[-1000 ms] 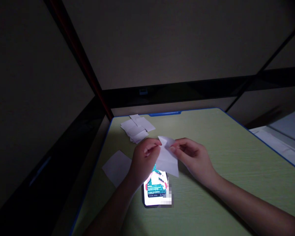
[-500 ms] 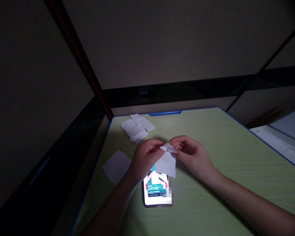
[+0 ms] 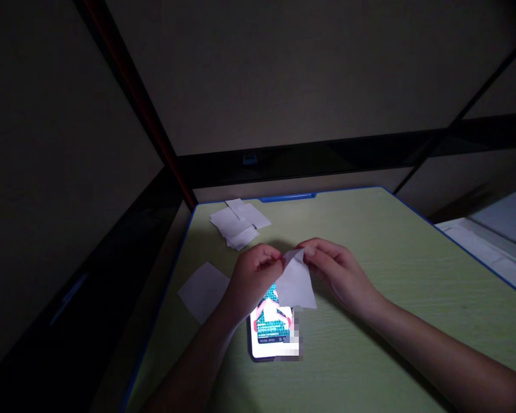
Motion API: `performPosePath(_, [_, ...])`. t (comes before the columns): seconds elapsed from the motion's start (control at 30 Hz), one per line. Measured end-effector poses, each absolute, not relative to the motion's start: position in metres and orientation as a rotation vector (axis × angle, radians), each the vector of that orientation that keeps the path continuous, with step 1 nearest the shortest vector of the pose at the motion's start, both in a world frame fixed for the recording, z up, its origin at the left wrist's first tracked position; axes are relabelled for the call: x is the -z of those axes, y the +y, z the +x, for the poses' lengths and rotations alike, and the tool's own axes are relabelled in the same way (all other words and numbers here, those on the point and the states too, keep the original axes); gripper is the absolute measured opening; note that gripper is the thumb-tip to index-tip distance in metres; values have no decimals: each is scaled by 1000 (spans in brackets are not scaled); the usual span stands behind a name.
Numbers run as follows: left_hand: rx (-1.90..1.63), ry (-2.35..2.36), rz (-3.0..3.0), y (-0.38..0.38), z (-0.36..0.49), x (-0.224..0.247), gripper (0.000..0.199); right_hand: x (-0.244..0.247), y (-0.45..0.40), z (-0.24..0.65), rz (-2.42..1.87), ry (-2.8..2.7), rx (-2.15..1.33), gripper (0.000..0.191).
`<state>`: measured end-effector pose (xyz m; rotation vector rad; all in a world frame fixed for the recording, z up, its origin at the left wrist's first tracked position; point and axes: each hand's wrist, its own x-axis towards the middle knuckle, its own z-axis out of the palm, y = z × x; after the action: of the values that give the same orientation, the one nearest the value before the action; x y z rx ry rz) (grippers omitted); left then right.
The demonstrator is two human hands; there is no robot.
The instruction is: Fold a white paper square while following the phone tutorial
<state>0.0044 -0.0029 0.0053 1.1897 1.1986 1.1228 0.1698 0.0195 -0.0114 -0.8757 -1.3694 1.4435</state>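
Observation:
A small white sheet of paper (image 3: pixel 296 287) is held up between both hands, its upper edge creased. My left hand (image 3: pixel 254 278) pinches the paper's upper left side between thumb and fingers. At the upper right corner, my right hand (image 3: pixel 337 269) grips it with the thumb on top. Below the paper lies a phone (image 3: pixel 275 349) with a bright screen showing a picture of hands and paper on a green grid. The sheet covers the phone's upper part. Partly behind my left forearm, another white sheet (image 3: pixel 204 289) rests flat on the table.
Several white paper pieces (image 3: pixel 236 223) lie in a loose pile toward the table's far left. The light green table (image 3: pixel 404 264) has a blue edge, with a blue strip (image 3: pixel 288 197) at the back. Dark panels (image 3: pixel 284 74) rise behind it. A white surface (image 3: pixel 490 246) stands at the right.
The folded flap at the paper's top no longer shows as a triangle; the top is now raised at a crease. My right thumb has moved onto the corner, and the lower edge has swung right.

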Motion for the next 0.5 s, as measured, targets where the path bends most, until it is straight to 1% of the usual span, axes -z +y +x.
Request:
performPosePath(0.27, [-1122, 1177, 1164, -2, 3, -3, 14, 1, 18, 167, -971, -1513, -1446, 24])
performPosePath(0.5, [-1106, 1142, 1110, -3, 1, -3, 16, 4, 21, 169, -968, -1614, -1331, 22])
